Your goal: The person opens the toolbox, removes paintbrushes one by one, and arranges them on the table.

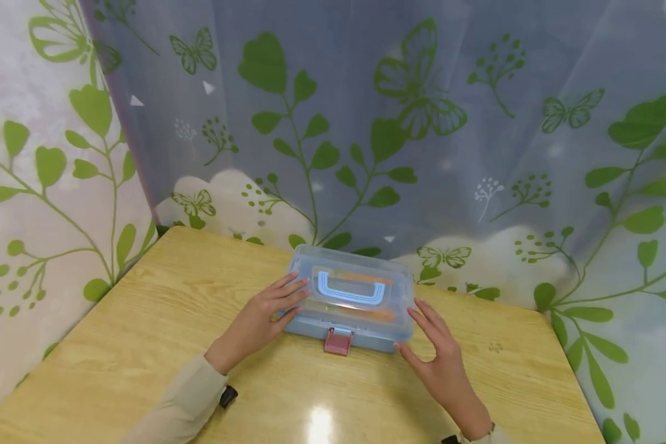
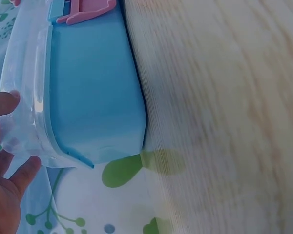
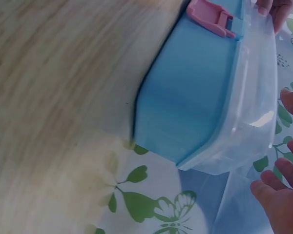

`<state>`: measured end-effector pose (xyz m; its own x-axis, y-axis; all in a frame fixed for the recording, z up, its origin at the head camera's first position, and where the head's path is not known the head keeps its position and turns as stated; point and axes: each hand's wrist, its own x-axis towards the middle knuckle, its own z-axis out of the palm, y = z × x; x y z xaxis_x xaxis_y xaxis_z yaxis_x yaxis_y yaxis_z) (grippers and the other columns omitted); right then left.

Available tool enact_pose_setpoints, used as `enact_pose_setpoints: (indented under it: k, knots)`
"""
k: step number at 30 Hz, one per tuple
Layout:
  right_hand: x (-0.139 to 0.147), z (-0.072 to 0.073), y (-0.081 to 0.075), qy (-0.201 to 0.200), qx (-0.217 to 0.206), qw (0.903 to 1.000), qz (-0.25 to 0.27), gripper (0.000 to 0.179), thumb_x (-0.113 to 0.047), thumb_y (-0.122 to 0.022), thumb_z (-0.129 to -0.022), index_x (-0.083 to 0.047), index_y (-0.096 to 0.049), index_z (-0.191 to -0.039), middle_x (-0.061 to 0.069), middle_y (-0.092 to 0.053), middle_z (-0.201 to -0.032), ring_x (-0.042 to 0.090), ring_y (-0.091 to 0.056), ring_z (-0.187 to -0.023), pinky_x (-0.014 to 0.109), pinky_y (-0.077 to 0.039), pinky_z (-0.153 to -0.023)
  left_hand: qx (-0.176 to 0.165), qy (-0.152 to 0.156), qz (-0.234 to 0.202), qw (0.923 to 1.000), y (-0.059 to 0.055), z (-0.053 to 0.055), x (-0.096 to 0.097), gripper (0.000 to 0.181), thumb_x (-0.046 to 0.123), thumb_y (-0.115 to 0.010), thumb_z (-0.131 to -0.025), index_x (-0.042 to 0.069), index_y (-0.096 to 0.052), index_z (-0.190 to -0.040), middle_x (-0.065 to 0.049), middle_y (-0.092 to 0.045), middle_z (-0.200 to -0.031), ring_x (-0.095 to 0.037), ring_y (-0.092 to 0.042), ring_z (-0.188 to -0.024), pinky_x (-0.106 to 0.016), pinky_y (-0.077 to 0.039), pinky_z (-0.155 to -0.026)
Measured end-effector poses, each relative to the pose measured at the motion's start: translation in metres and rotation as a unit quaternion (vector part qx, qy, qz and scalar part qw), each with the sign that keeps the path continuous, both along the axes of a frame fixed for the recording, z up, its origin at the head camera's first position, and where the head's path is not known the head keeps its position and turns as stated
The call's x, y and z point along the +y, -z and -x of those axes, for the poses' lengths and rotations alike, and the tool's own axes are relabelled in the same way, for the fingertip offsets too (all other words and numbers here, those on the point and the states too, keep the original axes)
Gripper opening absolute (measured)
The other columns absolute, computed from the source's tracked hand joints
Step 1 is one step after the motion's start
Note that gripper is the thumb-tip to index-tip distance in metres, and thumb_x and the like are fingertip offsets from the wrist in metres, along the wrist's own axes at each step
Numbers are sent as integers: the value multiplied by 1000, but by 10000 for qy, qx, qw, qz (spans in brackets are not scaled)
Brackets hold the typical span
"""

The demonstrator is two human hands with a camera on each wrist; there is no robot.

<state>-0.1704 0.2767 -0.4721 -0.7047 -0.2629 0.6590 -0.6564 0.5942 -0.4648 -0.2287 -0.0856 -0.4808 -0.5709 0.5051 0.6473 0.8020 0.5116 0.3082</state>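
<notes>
A blue storage box (image 1: 366,342) with a clear lid (image 1: 355,254) stands on the table. Its light blue handle (image 1: 351,300) lies on top of the lid, and a pink latch (image 1: 338,341) juts out at the front. Orange shapes show through the lid. My left hand (image 1: 261,311) rests on the lid's left end, fingers spread and fairly straight. At the right end, my right hand (image 1: 438,351) is spread with its fingertips close to the box's side. In the right wrist view, a gap shows between these fingers (image 3: 278,187) and the lid.
The box stands near the back edge of the wooden table (image 1: 161,296). Behind it hangs a curtain (image 1: 333,111) printed with green leaves and butterflies, with similar cloth (image 1: 44,166) on the left. A dark wrist strap piece (image 1: 229,396) shows by the left sleeve.
</notes>
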Motion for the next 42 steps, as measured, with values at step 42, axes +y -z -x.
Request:
enact_pose_setpoints:
  k: [42]
  knots:
    - [-13,9,19,30,-761,9910,1098,86,25,-84,-62,9,-53,-141,32,-43,-152,-6,-39,-140,15,-44,-100,-442,215,-1072,9930,3,-2,5,42,-7,-75,-87,-3,-69,-128,-17,-60,-142,-44,-48,-138,-48,-46,-110]
